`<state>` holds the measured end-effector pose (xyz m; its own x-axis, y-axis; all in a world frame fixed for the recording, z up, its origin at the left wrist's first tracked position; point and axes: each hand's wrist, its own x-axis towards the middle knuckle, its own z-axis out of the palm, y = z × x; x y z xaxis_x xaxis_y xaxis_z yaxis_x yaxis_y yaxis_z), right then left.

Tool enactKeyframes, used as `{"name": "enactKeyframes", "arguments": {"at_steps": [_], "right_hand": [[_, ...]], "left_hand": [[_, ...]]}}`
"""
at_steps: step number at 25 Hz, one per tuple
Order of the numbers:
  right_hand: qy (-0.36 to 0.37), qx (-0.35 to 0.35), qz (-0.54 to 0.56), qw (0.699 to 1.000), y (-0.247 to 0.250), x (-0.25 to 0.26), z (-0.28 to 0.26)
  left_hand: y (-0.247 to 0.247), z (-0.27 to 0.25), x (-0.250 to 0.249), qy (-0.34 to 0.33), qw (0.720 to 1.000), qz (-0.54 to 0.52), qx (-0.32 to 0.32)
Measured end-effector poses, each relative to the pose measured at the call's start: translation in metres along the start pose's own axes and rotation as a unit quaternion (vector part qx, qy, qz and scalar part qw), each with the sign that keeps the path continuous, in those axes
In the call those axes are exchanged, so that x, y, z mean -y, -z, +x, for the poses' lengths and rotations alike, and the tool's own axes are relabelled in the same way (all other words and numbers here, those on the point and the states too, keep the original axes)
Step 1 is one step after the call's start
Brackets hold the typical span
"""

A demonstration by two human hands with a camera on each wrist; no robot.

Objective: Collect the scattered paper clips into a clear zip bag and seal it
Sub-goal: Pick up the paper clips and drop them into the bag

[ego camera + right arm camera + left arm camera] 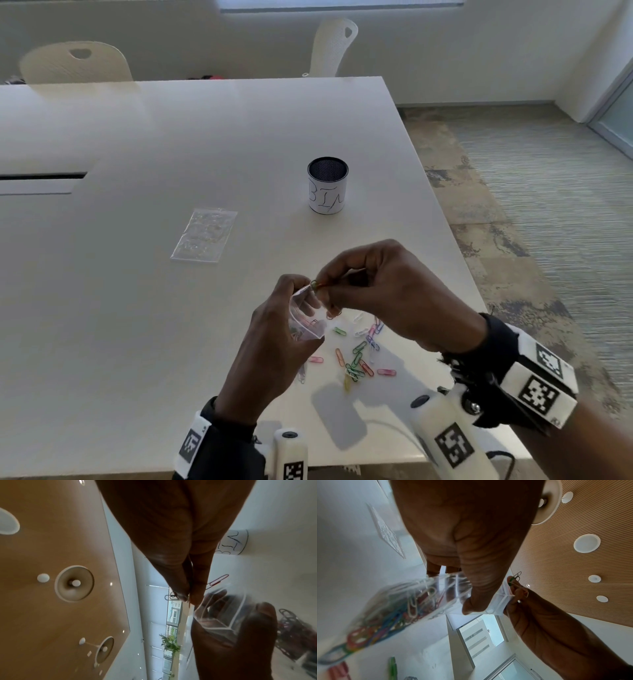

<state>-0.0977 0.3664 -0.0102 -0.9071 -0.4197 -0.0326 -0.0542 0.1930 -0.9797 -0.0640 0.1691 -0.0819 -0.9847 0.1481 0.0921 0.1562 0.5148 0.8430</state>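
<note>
My left hand [274, 329] holds a small clear zip bag [305, 318] above the white table [171, 154], its mouth held wide. Coloured clips fill the bag's bottom [385, 616]. My right hand [387, 294] pinches a few paper clips [314, 285] right at the bag's mouth; in the right wrist view a red clip [218, 580] and a dark one [169, 597] stick out of the fingertips. More coloured paper clips [358, 358] lie scattered on the table under both hands.
A black mesh cup [327, 185] with a white paper label stands behind the hands. Another flat clear bag [204, 234] lies to the left. The table's right edge [455, 240] runs close by, with carpet beyond. Two white chairs [77, 63] stand at the far side.
</note>
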Motion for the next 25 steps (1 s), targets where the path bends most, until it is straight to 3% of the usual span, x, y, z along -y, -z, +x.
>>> {"name": "enactKeyframes", "arguments": {"at_steps": [6, 10, 13, 17, 23, 25], "right_hand": [[0.020, -0.009, -0.206, 0.978, -0.019, 0.004, 0.009], [0.035, -0.001, -0.240, 0.970, -0.019, 0.017, 0.009], [0.044, -0.061, -0.234, 0.969, -0.005, 0.024, 0.009], [-0.020, -0.114, -0.221, 0.968, 0.026, -0.011, 0.007], [-0.141, -0.065, -0.417, 0.895, 0.025, -0.098, -0.007], [-0.155, -0.087, -0.467, 0.867, 0.022, -0.107, -0.014]], "left_hand": [[0.009, 0.003, -0.003, 0.014, 1.000, -0.020, 0.011], [0.013, 0.005, -0.002, 0.011, 1.000, -0.023, 0.016], [0.014, 0.006, 0.001, -0.009, 0.999, -0.029, 0.021], [0.022, 0.006, 0.006, -0.012, 0.999, -0.041, 0.011], [0.033, 0.007, 0.008, -0.022, 0.999, -0.043, 0.003], [0.033, 0.007, 0.009, -0.027, 0.999, -0.042, 0.006]]}}
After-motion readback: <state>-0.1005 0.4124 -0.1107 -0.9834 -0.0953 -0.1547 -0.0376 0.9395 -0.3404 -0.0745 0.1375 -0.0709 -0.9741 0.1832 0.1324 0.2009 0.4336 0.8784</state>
